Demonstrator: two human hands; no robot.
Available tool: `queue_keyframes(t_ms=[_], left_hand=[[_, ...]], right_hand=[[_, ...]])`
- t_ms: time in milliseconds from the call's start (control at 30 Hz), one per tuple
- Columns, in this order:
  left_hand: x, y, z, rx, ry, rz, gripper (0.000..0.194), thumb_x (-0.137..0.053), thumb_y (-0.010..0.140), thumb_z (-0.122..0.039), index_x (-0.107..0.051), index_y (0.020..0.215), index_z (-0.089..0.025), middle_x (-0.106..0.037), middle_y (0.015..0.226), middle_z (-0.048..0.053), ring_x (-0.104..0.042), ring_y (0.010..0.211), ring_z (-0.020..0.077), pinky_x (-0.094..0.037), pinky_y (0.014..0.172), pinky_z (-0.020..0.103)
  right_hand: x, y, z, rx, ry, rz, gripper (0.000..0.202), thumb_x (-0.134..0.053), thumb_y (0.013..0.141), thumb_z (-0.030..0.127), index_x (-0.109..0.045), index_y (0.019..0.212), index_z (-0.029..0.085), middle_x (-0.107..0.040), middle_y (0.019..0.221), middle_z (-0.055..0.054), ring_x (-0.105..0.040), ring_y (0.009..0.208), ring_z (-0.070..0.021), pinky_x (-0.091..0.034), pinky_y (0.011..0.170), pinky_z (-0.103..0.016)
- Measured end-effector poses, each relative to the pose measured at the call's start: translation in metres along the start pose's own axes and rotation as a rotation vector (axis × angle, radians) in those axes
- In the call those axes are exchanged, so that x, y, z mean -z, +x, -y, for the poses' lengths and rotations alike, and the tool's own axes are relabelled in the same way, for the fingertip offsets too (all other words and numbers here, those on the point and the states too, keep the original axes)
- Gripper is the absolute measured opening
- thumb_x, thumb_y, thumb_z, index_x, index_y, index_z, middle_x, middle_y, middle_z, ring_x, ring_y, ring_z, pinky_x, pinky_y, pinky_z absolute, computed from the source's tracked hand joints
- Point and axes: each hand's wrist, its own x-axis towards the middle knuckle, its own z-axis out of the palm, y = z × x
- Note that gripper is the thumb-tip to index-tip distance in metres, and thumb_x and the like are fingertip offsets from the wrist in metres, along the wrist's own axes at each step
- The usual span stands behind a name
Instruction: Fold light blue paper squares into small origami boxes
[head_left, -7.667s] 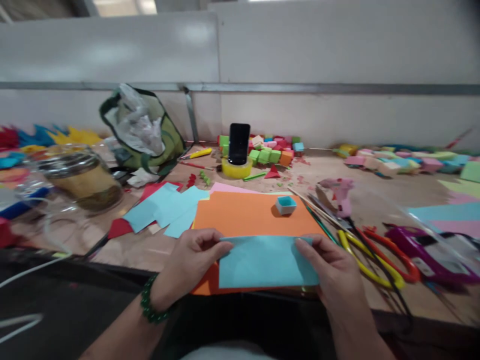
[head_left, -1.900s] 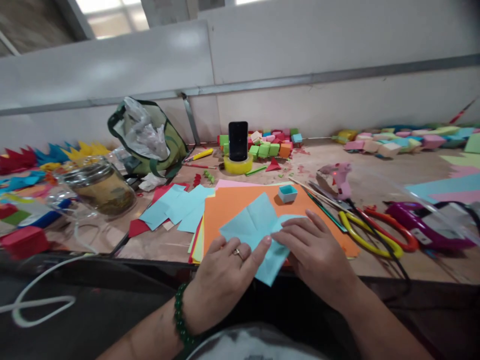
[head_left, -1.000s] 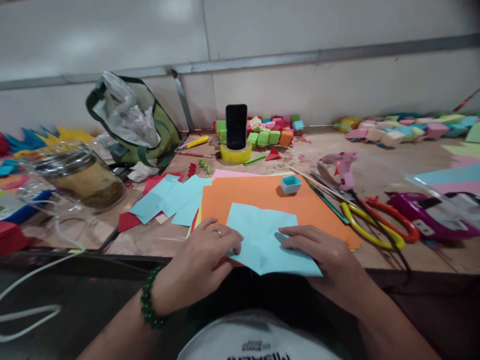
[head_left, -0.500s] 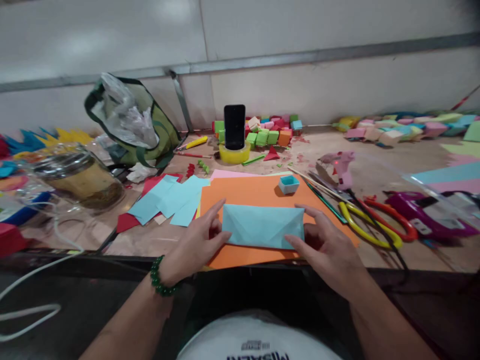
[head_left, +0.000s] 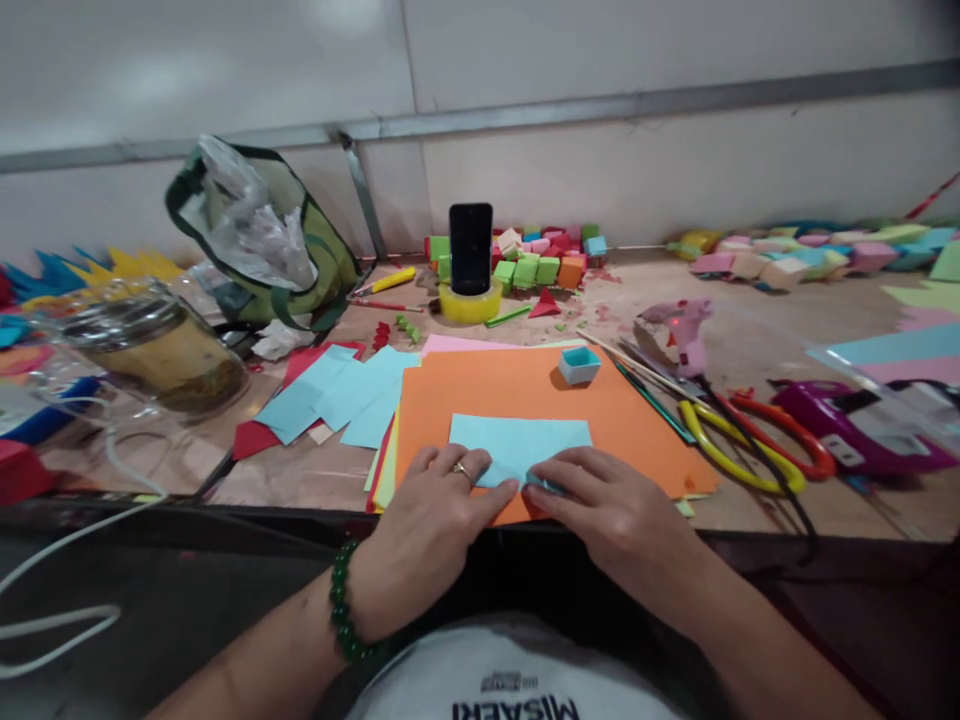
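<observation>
A light blue paper [head_left: 517,438] lies on a stack of orange sheets [head_left: 480,380] at the front of the table. My left hand [head_left: 439,515], with a ring and a green bead bracelet, pinches the paper's near edge left of its middle. Close beside it, my right hand [head_left: 607,510] has its fingers closed on the same near edge, a little to the right. Both hands hide the paper's front corners. Behind the paper, a small open blue and white paper box [head_left: 578,367] sits on the orange sheets.
Loose blue sheets [head_left: 360,395] lie to the left, near a jar [head_left: 161,350] and a green bag [head_left: 322,255]. A phone [head_left: 471,250] stands in yellow tape [head_left: 470,302]. Scissors [head_left: 739,450], a pink glue gun [head_left: 682,335] and a purple tool [head_left: 855,425] lie right.
Both hands have moved inward from the paper's two ends and now meet near the middle of its near edge. The envelope-like folds seen earlier are out of sight.
</observation>
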Motion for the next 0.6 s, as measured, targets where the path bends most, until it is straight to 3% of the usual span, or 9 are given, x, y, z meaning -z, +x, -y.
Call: queue_keyframes(t_ms=[200,367,433,500,600], left_hand=[[0.004,-0.024,0.012,0.097,-0.06,-0.011,0.05,-0.043,0.079,-0.003,-0.063,0.116,-0.03,-0.057,0.12,0.012,-0.052,0.102,0.0294,-0.044,0.084,0.049],[0.008,-0.03,0.026,0.238,-0.273,-0.033,0.04,-0.042,0.084,-0.009,-0.066,0.11,-0.027,-0.054,0.128,0.01,-0.051,0.114,0.0263,-0.041,0.095,0.048],[0.007,-0.022,0.028,0.331,-0.402,-0.065,0.033,-0.049,0.086,-0.02,-0.061,0.117,-0.024,-0.059,0.118,0.009,-0.055,0.107,0.0229,-0.043,0.094,0.043],[0.003,-0.01,0.029,0.43,-0.52,-0.107,0.049,-0.059,0.081,-0.028,-0.051,0.128,-0.019,-0.062,0.103,0.007,-0.059,0.09,0.019,-0.048,0.083,0.035],[-0.003,0.003,0.03,0.544,-0.622,-0.178,0.065,-0.063,0.077,-0.025,-0.039,0.137,-0.017,-0.059,0.081,-0.001,-0.054,0.066,0.0125,-0.048,0.064,0.026]], right_hand=[[0.015,-0.026,-0.013,-0.079,-0.031,-0.055,0.034,-0.041,0.086,0.001,-0.069,0.092,0.02,-0.071,0.096,-0.006,-0.061,0.085,-0.0183,-0.053,0.071,-0.031],[0.027,-0.045,-0.021,-0.209,0.007,-0.049,0.031,-0.043,0.085,0.003,-0.068,0.091,0.021,-0.07,0.099,-0.005,-0.062,0.088,-0.0177,-0.053,0.069,-0.029],[0.029,-0.044,-0.021,-0.239,0.043,-0.046,0.029,-0.043,0.085,0.004,-0.066,0.09,0.021,-0.07,0.099,-0.006,-0.062,0.09,-0.0177,-0.053,0.071,-0.03],[0.028,-0.04,-0.019,-0.27,0.064,-0.039,0.027,-0.042,0.086,0.006,-0.065,0.085,0.021,-0.07,0.097,-0.005,-0.062,0.088,-0.0174,-0.053,0.071,-0.03],[0.025,-0.035,-0.019,-0.323,0.069,-0.009,0.026,-0.039,0.088,0.008,-0.06,0.078,0.021,-0.069,0.095,-0.004,-0.062,0.086,-0.0175,-0.053,0.069,-0.03]])
